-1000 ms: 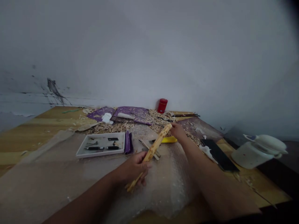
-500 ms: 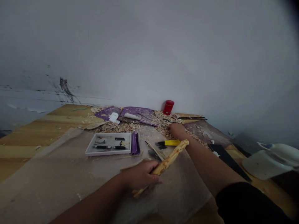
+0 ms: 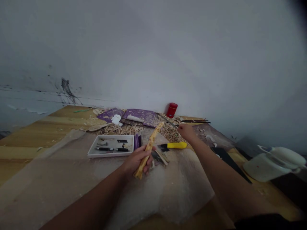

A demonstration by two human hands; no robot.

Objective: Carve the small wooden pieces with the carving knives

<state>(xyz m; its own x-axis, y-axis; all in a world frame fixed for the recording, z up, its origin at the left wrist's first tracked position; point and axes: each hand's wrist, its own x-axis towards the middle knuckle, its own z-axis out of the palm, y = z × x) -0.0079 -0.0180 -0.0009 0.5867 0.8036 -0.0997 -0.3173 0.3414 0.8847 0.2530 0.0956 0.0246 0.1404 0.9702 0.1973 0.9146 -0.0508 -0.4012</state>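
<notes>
My left hand (image 3: pixel 140 158) is wrapped round a carved wooden stick (image 3: pixel 151 140), pale yellow with brown marks, tilted with its upper end away from me. Over the wood shavings, my right hand (image 3: pixel 188 131) is closed on one end of a long, thin grey tool (image 3: pixel 169 121). That tool points up and left toward the purple sheets; its exact kind is hard to make out. Between my hands lie a yellow-handled tool (image 3: pixel 177 145) with a dark blade and several thin sticks and blades (image 3: pixel 162 156) on the plastic sheet.
A white tray (image 3: pixel 91 151) holds pens and small blades. Behind it are purple sheets (image 3: pixel 141 115) and a heap of shavings (image 3: pixel 124 129). A red can (image 3: pixel 172 110) stands against the wall. Toward the right are a dark flat board (image 3: pixel 230 163) and a white lidded container (image 3: pixel 261 167).
My left hand has turned the wooden stick more upright and moved it left. My right hand has shifted slightly right and now has the thin grey tool lifted from the shavings.
</notes>
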